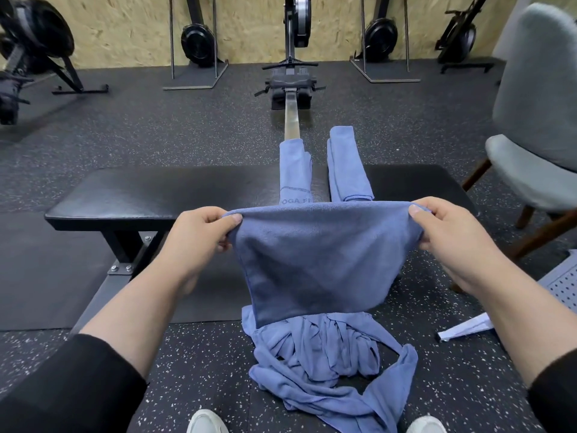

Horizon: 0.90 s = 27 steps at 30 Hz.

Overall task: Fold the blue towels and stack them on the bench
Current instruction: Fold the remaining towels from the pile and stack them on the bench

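Note:
A blue towel (315, 260) hangs in the air in front of me, stretched between both hands. My left hand (199, 235) pinches its top left corner and my right hand (446, 235) pinches its top right corner. Behind it stands the black padded bench (150, 195). Two blue towels lie across the bench: one laid long with lettering on it (295, 170) and a folded one (346, 164) to its right. On the floor at my feet is a crumpled heap of blue towels (327, 367).
A grey upholstered chair (537, 142) stands at the right. A rowing machine rail (292, 114) runs away behind the bench, with more gym machines along the far wall. A white folded paper (468, 328) and a perforated grey panel (562, 282) lie on the floor at right.

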Available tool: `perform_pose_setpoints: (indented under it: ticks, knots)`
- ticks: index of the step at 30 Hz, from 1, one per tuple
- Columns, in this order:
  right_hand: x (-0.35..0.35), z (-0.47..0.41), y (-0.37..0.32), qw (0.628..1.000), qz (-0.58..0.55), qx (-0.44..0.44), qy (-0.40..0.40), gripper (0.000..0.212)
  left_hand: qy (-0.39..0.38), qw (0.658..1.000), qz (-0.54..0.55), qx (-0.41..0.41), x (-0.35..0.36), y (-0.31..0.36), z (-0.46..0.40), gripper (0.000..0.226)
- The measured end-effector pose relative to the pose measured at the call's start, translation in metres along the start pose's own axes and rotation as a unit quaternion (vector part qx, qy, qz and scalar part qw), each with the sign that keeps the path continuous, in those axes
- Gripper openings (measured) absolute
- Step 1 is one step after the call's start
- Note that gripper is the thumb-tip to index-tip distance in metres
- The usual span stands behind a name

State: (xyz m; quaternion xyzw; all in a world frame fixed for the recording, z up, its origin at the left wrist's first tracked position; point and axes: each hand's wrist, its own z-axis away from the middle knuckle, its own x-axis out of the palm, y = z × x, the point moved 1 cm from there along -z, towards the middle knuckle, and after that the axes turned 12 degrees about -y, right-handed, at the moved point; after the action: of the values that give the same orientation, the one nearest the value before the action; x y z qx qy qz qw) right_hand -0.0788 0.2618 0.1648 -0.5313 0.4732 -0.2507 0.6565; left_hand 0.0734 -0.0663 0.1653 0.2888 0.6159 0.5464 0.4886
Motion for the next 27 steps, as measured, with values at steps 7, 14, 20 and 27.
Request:
perform_pose_setpoints:
  ticks: [7,14,20,27]
  knots:
    - [0.025,-0.014,-0.001,0.992,-0.094,0.074,-0.037,0.026,0.058,0.987,0.147,-0.039,0.035,0.001,-0.018,0.024]
    - [0.062,-0.023,-0.018,0.978,-0.163,0.096,-0.091,0.023,0.063,0.997,0.047,0.018,0.080,0.013,-0.025,0.018]
    - [0.085,-0.025,-0.019,0.978,-0.153,0.074,-0.124,0.029,0.058,0.994,-0.042,0.082,0.118,0.029,-0.021,0.014]
    - [0.087,-0.030,-0.014,0.966,-0.202,0.085,-0.134,0.034,0.061,0.976,-0.127,0.164,0.138,0.026,-0.025,0.005]
